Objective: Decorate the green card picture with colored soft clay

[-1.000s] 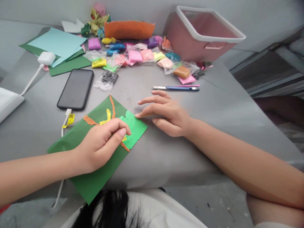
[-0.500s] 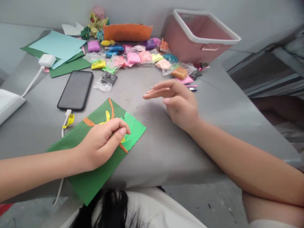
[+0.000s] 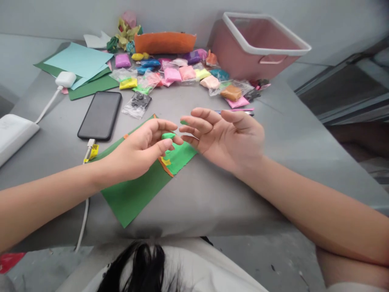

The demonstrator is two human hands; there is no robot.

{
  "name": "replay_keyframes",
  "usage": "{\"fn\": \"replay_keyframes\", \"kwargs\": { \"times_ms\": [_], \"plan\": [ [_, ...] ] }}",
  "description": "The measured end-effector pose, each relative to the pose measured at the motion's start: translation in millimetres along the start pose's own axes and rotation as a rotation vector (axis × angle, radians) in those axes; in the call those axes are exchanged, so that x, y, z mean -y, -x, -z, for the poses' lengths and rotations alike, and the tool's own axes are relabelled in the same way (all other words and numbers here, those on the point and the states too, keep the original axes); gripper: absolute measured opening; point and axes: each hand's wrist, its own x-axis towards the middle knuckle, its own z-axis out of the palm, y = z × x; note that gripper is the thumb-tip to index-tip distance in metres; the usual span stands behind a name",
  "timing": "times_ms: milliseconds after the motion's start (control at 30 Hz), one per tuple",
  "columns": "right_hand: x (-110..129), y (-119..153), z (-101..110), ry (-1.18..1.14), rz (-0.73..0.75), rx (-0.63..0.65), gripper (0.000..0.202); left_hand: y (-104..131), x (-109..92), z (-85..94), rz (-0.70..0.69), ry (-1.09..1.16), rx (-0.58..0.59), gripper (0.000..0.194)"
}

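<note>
Our left hand pinches a small green lump of clay between thumb and fingers, above the green card at the near middle of the desk. Our right hand hovers just right of it, palm turned up and fingers spread, holding nothing; its fingertips come close to the lump, though we cannot tell if they touch. On the card's right end we see a light green clay patch with an orange strip along its near edge. Left of the card lies a phone on its cable. Farther back, clay packets are strewn across the desk, with a pink bin at far right, paper sheets at far left, and a knife partly hidden behind our right hand.
</note>
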Motion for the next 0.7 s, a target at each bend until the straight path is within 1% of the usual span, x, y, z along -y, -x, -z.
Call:
{"fn": "replay_keyframes", "kwargs": {
  "times_ms": [67,167,233,300,367,433,500,600,667,700],
  "plan": [
    [-2,4,-7,0.025,0.038,0.053,0.029,1,0,-0.3,0.046,0.065,0.001,0.024],
    [-6,11,-14,0.09,0.108,0.131,0.027,2,1,0.5,0.111,0.1,-0.038,0.032],
    [-9,16,-14,0.169,0.157,0.175,0.027,2,2,1.1,0.143,0.1,-0.055,0.038],
    [-12,19,-13,0.268,0.208,0.21,0.028,3,2,1.2,0.168,0.121,-0.045,0.044],
    [-15,20,-10,0.419,0.305,0.237,0.029,4,1,1.0,0.185,0.15,-0.036,0.048],
    [-16,19,-7,0.641,0.473,0.251,0.032,6,-1,1.0,0.177,0.172,-0.03,0.05],
    [-17,19,-6,0.861,0.668,0.242,0.038,8,-2,1.3,0.148,0.18,-0.015,0.047],
    [-17,21,-8,1.092,0.88,0.134,0.047,9,-2,2.6,0.114,0.154,-0.016,0.04],
    [-18,23,-12,1.154,0.925,0.073,0.048,9,-3,3.2,0.115,0.124,-0.035,0.041],
    [-18,24,-13,1.131,0.887,0.072,0.046,10,-3,3.3,0.123,0.108,-0.043,0.042]
  ]
}}
